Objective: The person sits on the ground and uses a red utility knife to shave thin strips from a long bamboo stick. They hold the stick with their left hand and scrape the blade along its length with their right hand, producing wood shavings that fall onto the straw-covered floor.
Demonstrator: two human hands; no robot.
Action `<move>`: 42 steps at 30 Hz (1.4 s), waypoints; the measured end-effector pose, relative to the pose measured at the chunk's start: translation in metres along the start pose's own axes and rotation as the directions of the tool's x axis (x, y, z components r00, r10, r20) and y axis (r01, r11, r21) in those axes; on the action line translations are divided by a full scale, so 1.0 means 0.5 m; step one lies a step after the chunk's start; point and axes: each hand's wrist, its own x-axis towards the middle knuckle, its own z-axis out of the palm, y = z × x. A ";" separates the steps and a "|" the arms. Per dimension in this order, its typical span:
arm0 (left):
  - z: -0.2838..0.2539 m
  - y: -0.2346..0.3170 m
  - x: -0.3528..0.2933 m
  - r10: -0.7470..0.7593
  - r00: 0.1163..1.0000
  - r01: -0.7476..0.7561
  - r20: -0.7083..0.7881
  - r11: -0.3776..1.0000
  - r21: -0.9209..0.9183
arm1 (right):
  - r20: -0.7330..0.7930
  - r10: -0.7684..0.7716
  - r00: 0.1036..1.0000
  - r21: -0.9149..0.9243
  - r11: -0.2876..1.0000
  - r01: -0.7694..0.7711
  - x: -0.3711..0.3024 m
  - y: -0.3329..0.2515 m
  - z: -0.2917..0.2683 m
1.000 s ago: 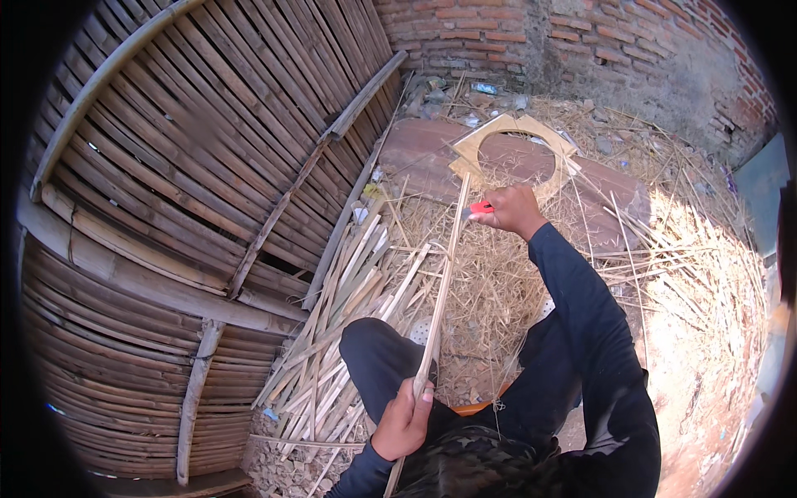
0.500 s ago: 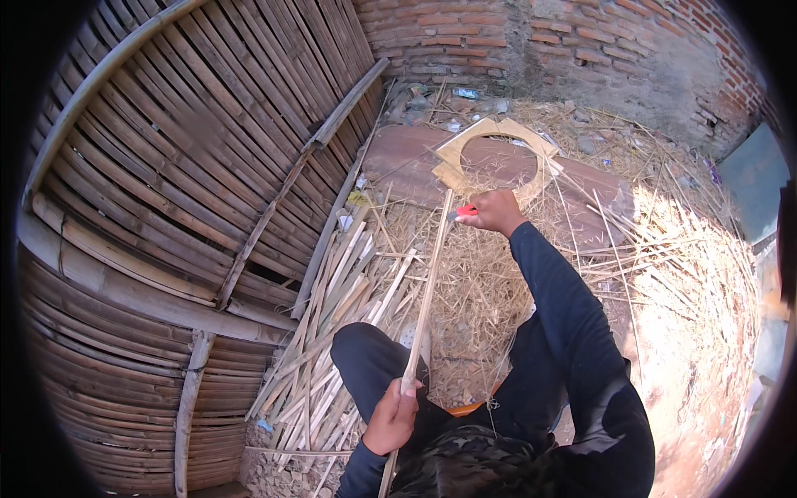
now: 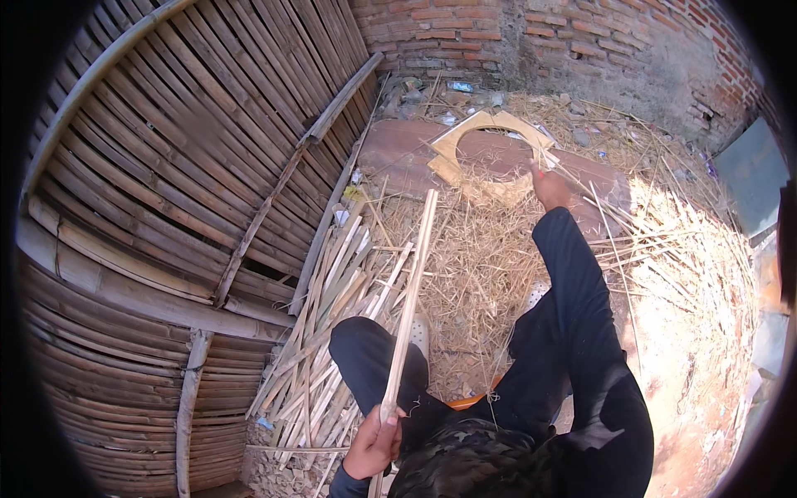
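Note:
A long pale bamboo strip (image 3: 413,290) slants up from my lap, its far end standing over the shavings. Low in the view, my left hand (image 3: 375,446) is closed around its lower part. My right hand (image 3: 551,191) is stretched forward, closed on a red-handled knife that its fingers mostly cover; only a trace of red shows. That hand is at the right side of a pale wooden board with a large round opening (image 3: 448,149). The strip's far end stands apart from it, to the left.
Split bamboo strips (image 3: 320,332) lie heaped left of my knee. Curly shavings (image 3: 473,266) cover the ground between my legs. A slatted bamboo wall (image 3: 166,158) rises on the left, a brick wall (image 3: 448,33) at the back. A reddish-brown board (image 3: 390,153) lies beneath the holed one.
My right hand has left the strip's far end and moved right and forward to the holed board. The strip's far end has shifted slightly left, and my left hand has slid a little lower.

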 end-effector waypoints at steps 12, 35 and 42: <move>0.003 0.057 0.108 0.052 0.999 -0.047 0.016 0.971 -0.236 | 0.125 -0.905 0.407 0.256 0.426 0.868 -0.350 -0.194 -0.136; 0.060 -0.052 0.005 0.098 0.985 -0.129 0.140 0.963 0.237 | 0.137 -0.023 0.990 -0.057 0.998 0.031 0.069 0.020 -0.063; -0.028 0.066 0.100 0.045 0.994 0.000 0.099 0.911 -0.413 | 0.549 -0.282 0.787 -0.239 0.849 0.471 -0.013 0.179 0.028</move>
